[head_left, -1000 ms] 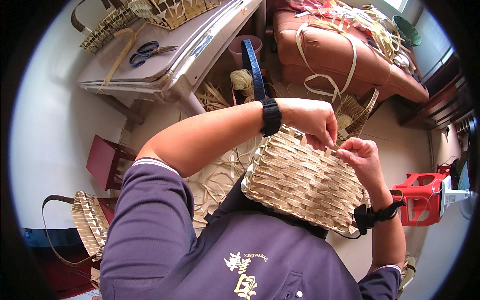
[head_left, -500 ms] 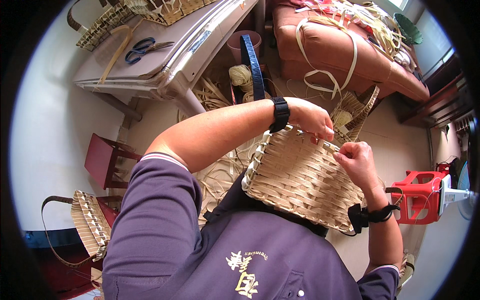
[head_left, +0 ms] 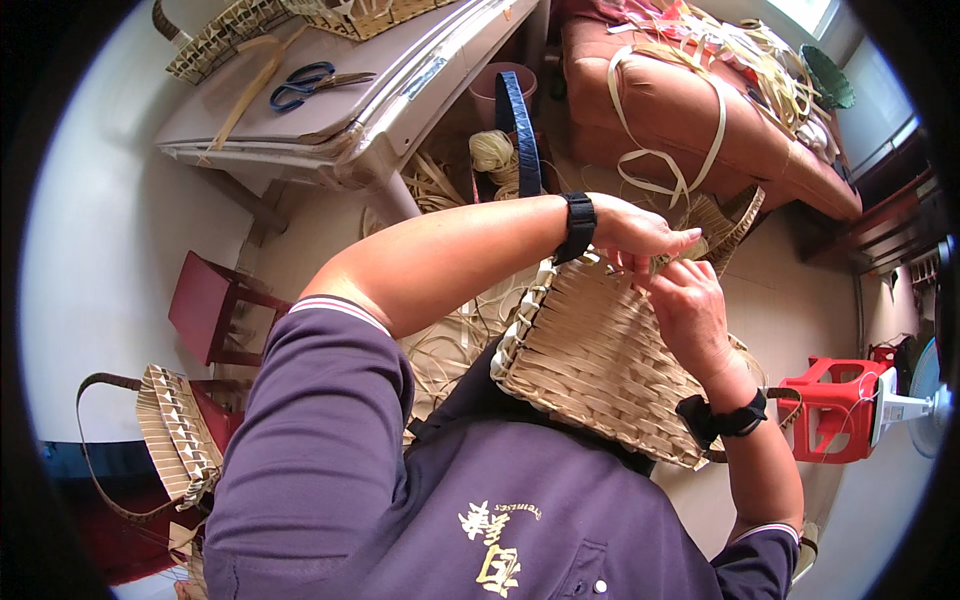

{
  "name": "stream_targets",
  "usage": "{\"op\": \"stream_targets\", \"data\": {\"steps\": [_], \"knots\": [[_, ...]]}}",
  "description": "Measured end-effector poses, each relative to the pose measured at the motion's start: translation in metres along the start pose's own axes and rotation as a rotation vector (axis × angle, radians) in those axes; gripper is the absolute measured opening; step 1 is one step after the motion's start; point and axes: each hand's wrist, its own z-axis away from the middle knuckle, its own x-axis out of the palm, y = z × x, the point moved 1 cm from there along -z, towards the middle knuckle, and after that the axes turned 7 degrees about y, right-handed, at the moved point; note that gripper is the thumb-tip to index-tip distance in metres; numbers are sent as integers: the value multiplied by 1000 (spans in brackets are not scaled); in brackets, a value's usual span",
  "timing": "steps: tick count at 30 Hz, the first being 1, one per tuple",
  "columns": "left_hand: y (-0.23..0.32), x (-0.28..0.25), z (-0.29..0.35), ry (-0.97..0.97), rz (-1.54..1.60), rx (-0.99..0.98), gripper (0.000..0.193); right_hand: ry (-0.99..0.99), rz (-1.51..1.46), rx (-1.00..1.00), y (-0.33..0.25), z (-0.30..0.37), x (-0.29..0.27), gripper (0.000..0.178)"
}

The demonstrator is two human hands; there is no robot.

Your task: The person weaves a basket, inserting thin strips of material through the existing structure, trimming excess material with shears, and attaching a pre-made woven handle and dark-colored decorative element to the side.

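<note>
A tan woven basket (head_left: 590,350) rests on my lap, tilted, with one flat woven face up and pale binding along its left edge. At its far rim my left hand (head_left: 645,232) is closed, its index finger stretched to the right over the curled others. My right hand (head_left: 690,305) meets it there in a pinch, thumb and fingers pressed together. The two hands touch, and whatever lies between their fingertips is hidden. Blue-handled scissors (head_left: 305,85) lie on the table at the upper left.
Woven strips (head_left: 765,75) are heaped on the brown sofa (head_left: 680,130). A table (head_left: 250,120) stands at the upper left. On the floor are a dark red stool (head_left: 205,305), a red plastic stool (head_left: 830,400) and a pink bin (head_left: 490,90). A handled basket (head_left: 175,425) sits at left.
My right hand has moved left and up along the far rim to meet my left hand. My left index finger has straightened out. The view has shifted slightly.
</note>
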Motion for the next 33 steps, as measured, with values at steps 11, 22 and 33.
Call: {"op": "stream_targets", "data": {"steps": [11, 22, 33], "knots": [[20, -17, 59, 181, -168, 298, 38, 250, -240, 49, -30, -48, -50, 6], [-13, 4, 91, 360, 104, 327, 24, -184, -1037, 640, 20, -29, 2, 20], [-26, -5, 71, 400, 243, 378, 64, -236, -1007, 696, 24, -15, -11, 15]]}}
